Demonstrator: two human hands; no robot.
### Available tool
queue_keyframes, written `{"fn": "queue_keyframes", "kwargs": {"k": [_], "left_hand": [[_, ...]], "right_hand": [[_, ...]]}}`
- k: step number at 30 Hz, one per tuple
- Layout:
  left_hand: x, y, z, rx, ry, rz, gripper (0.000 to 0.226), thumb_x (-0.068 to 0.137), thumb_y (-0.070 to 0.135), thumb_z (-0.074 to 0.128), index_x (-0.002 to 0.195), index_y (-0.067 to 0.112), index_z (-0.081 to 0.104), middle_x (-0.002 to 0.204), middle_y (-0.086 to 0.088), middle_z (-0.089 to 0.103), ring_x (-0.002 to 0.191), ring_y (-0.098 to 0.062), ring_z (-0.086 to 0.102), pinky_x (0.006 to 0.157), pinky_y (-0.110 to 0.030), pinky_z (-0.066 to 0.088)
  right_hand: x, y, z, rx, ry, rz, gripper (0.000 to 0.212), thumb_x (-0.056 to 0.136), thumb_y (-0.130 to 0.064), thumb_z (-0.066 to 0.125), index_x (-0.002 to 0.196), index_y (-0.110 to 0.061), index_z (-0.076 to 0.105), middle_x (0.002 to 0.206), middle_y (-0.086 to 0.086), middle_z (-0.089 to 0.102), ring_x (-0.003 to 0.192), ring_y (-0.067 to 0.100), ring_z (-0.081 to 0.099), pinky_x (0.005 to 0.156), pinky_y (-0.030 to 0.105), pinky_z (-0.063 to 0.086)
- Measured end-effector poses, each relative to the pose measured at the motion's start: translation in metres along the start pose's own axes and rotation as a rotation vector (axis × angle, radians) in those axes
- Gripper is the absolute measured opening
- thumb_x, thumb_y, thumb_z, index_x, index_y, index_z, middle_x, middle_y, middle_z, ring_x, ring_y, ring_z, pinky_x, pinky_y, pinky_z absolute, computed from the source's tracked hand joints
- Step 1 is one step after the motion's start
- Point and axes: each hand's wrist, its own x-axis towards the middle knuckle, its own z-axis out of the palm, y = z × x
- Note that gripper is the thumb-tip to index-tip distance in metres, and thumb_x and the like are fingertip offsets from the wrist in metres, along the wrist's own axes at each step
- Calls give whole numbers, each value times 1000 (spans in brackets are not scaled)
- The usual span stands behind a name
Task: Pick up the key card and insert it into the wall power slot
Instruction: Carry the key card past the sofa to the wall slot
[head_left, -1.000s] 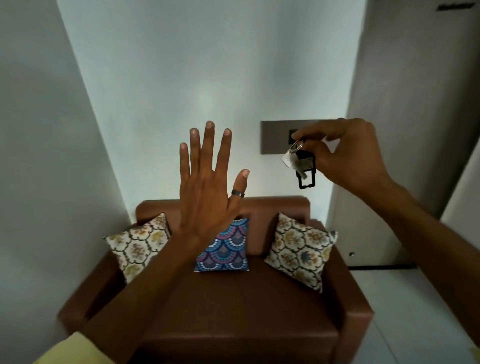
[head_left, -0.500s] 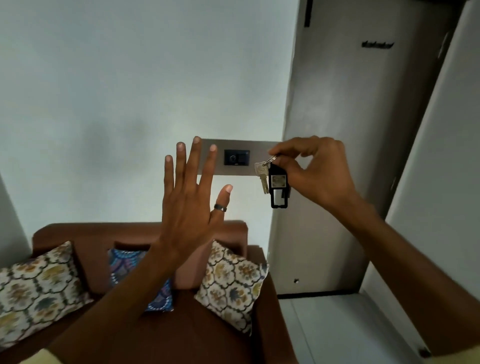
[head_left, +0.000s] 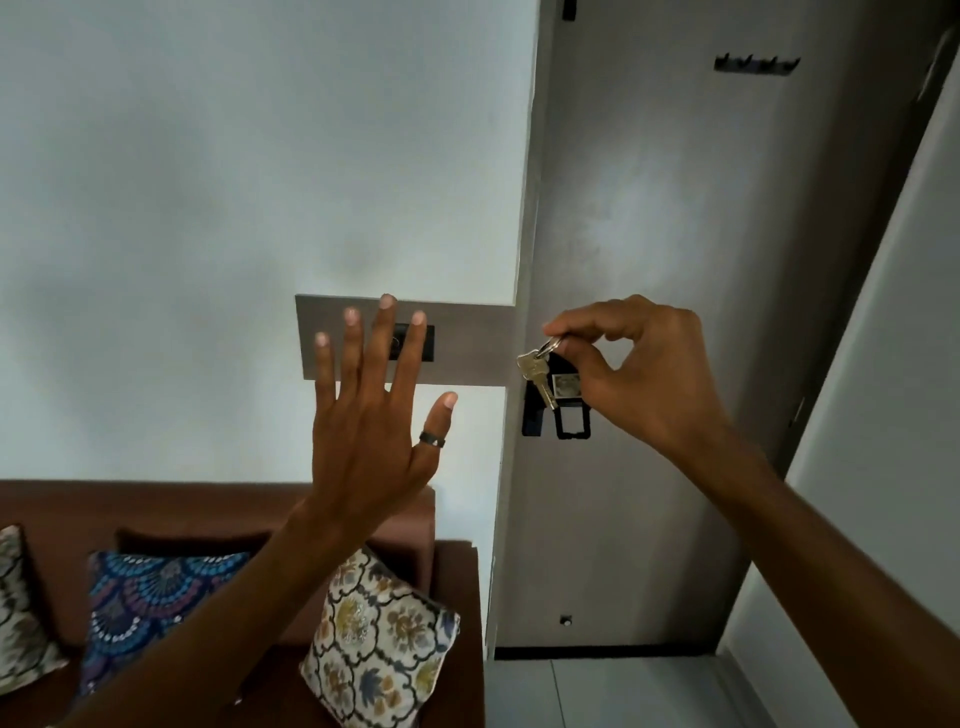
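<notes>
My right hand pinches a key ring from which a black key card tag and a metal key hang. The tag dangles in front of the grey wall to the right of the corner. A grey wall plate holds the dark power slot, which is partly hidden behind my fingers. My left hand is raised flat with fingers spread, a dark ring on the thumb, covering the left part of the plate. It holds nothing.
A brown sofa stands below, with a blue patterned cushion and a floral cushion. A coat hook rack hangs high on the grey wall. Light floor tiles lie at the bottom right.
The view has swung right and closer to the wall. My left hand now covers the plate and slot. My right hand with the keys has shifted right, past the wall corner.
</notes>
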Motion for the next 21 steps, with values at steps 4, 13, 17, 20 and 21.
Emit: {"fn": "queue_keyframes", "kwargs": {"k": [4, 13, 17, 20, 21], "left_hand": [[10, 27, 38, 89, 17, -45, 76, 111, 57, 31, 171, 11, 23, 180, -19, 11, 168, -40, 3, 136, -59, 3], [39, 80, 109, 185, -18, -114, 77, 111, 55, 33, 173, 13, 16, 181, -15, 4, 168, -36, -5, 137, -56, -1], [44, 67, 136, 259, -31, -159, 77, 111, 55, 31, 173, 14, 14, 182, -14, 3, 168, -34, -7, 137, -52, -7], [42, 46, 163, 300, -48, -189, 77, 110, 54, 32, 173, 12, 15, 181, -15, 3, 168, -34, -7, 137, -51, -7], [41, 38, 174, 314, -50, -202, 77, 110, 54, 32, 173, 12, 16, 181, -15, 3, 168, -34, -7, 137, -51, -7]], "right_hand": [[17, 74, -4, 140, 3, -28, 21, 86, -4, 80, 103, -17, 82, 95, -1, 79, 88, 11, 69, 80, -2, 44], [70, 202, 4, 287, -18, -84, 21, 85, 0, 80, 100, -13, 82, 87, -3, 79, 78, 2, 69, 77, -5, 43], [97, 240, 30, 335, -57, -138, 20, 84, 0, 80, 100, -12, 82, 87, -2, 80, 75, -4, 68, 78, -5, 43], [120, 259, 61, 399, -47, -132, 19, 85, -1, 79, 98, -13, 82, 87, -3, 80, 78, 3, 72, 75, -2, 45], [129, 265, 74, 414, -47, -141, 18, 85, -1, 79, 98, -14, 83, 87, -5, 80, 79, 6, 73, 75, -2, 46]]}}
